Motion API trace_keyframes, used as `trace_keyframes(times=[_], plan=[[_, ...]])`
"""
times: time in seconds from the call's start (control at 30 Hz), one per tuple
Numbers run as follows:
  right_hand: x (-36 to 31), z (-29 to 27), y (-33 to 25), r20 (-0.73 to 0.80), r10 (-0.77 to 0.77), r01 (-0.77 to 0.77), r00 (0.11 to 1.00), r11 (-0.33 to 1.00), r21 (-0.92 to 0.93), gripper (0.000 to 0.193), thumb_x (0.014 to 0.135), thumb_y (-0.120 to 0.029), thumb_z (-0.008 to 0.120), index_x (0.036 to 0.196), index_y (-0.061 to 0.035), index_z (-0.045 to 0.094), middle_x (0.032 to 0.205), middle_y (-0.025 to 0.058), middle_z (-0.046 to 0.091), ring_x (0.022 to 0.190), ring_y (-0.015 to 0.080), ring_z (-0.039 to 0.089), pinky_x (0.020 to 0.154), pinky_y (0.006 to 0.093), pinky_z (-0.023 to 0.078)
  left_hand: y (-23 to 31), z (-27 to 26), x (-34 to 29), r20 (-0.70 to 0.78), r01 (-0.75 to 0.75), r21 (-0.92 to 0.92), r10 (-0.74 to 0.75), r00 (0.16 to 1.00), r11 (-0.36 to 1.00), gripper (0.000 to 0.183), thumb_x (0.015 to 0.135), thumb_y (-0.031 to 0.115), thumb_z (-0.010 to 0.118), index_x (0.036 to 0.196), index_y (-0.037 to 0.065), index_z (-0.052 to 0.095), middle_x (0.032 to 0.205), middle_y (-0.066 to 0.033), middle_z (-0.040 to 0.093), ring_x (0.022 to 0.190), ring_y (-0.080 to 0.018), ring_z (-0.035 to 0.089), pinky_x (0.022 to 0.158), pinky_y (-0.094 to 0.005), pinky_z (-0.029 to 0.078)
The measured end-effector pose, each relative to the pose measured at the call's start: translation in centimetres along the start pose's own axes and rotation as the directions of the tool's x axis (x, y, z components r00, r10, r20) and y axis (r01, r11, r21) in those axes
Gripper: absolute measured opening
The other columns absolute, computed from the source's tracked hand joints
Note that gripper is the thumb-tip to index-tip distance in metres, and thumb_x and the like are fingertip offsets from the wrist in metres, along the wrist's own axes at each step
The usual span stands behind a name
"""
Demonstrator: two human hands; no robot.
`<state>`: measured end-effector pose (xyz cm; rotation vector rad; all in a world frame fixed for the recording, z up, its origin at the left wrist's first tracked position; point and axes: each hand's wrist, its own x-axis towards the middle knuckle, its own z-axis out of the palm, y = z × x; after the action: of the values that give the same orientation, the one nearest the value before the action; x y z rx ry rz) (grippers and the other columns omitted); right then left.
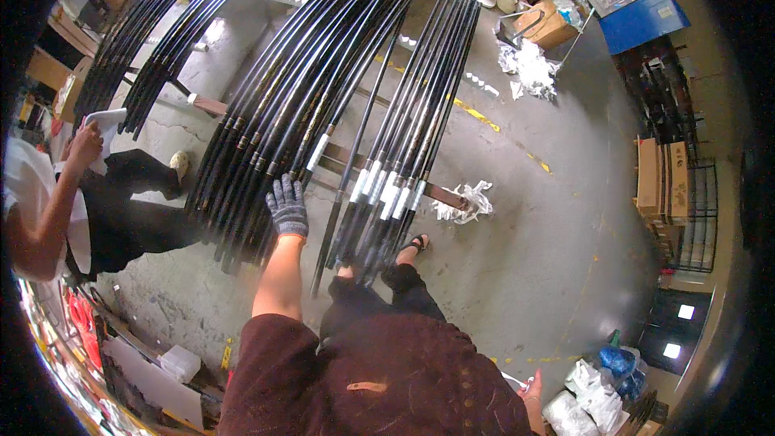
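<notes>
A worker in a brown top (379, 383) lays a grey-gloved left grip (286, 206), fingers spread and clasping nothing, over the lower part of a broad row of black poles (278, 89) at centre left of the frame. The poles pass beneath the glove and run toward the top; to its right lies a narrower row of white-banded poles (390, 194). The bare right grip (533, 391) shows at lower right beside a small white item (513, 380); from where I stand, I cannot tell whether it is closed.

A reddish-brown beam (446, 197) passes under the narrower row, its end beside crumpled white wrapping (478, 199). The grey concrete floor (533, 266) carries yellow tape (476, 114). At left, a co-worker (24, 182) handles a white cloth (111, 121) below more poles (125, 44). Cardboard boxes (652, 178) stand at right, a blue panel (646, 23) at upper right, and plastic bags (593, 400) at lower right.
</notes>
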<state>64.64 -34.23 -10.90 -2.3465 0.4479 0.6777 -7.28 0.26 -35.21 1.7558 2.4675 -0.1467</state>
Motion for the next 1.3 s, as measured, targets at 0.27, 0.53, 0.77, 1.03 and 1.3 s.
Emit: trace_keyframes(times=[0.27, 0.53, 0.77, 1.03, 1.3], plan=[[1.3, 1.3, 1.2, -0.001, -0.289, 0.268, 0.957, 0.890, -0.368, 0.019, 0.080, -0.031, 0.057, 0.082, -0.0138, 0.048, 0.067, 0.0052, 0.045, 0.050, 0.0176, 0.039, 0.038, 0.0311, 0.027, 0.2, -4.6, 0.7, 0.023, 0.134, -0.373, -0.135, 0.991, 0.918, 0.046, 0.081, 0.008, 0.049, 0.126, 0.007, 0.050, 0.129, -0.0184, 0.049, 0.121, -0.0338, 0.047, 0.098, -0.0460, 0.039], [1.9, 8.3, 0.4, 0.425, -0.259, 0.416, 0.867, 0.846, -0.333, 0.015, 0.080, -0.023, 0.055, 0.091, -0.0125, 0.052, 0.068, 0.0018, 0.045, 0.054, 0.0139, 0.045, 0.038, 0.0312, 0.035, -0.8, -6.2, -0.3, 0.284, 0.265, -0.958, 0.275, 0.918, 0.105, 0.056, 0.070, 0.010, 0.067, 0.124, 0.004, 0.052, 0.095, -0.0080, 0.060, 0.086, -0.0169, 0.058, 0.077, -0.0311, 0.050], [-12.3, 23.7, -6.4, 0.794, -0.401, 0.730, 0.457, 0.679, -0.078, 0.022, 0.078, -0.002, 0.054, 0.099, -0.0071, 0.056, 0.066, -0.0017, 0.045, 0.054, 0.0090, 0.044, 0.045, 0.0254, 0.040, 4.7, -21.8, -2.2, 0.161, 0.601, -0.659, 0.696, 0.700, -0.451, 0.059, 0.077, 0.010, 0.068, 0.131, 0.004, 0.045, 0.102, -0.0053, 0.060, 0.089, -0.0170, 0.060, 0.075, -0.0305, 0.051], [-32.5, 30.1, -10.5, 0.878, -0.475, 0.914, -0.064, 0.325, 0.242, 0.023, 0.082, -0.001, 0.052, 0.104, -0.0033, 0.059, 0.082, 0.0029, 0.057, 0.070, 0.0100, 0.057, 0.064, 0.0248, 0.047, 10.4, -27.9, -3.6, 0.005, 0.559, -0.714, 0.794, 0.608, -0.423, 0.062, 0.078, 0.013, 0.067, 0.135, 0.005, 0.044, 0.103, -0.0051, 0.061, 0.092, -0.0179, 0.060, 0.080, -0.0333, 0.051], [-40.4, 30.3, -9.0, 0.954, -0.254, 0.744, -0.157, 0.605, 0.283, 0.028, 0.089, -0.016, 0.057, 0.105, 0.0059, 0.061, 0.089, 0.0036, 0.063, 0.077, 0.0097, 0.057, 0.070, 0.0265, 0.049, 13.0, -29.2, -4.8, -0.125, 0.451, -0.779, 0.814, 0.568, -0.435, 0.067, 0.076, 0.018, 0.072, 0.135, 0.005, 0.042, 0.103, -0.0077, 0.062, 0.093, -0.0209, 0.062, 0.083, -0.0357, 0.051]])
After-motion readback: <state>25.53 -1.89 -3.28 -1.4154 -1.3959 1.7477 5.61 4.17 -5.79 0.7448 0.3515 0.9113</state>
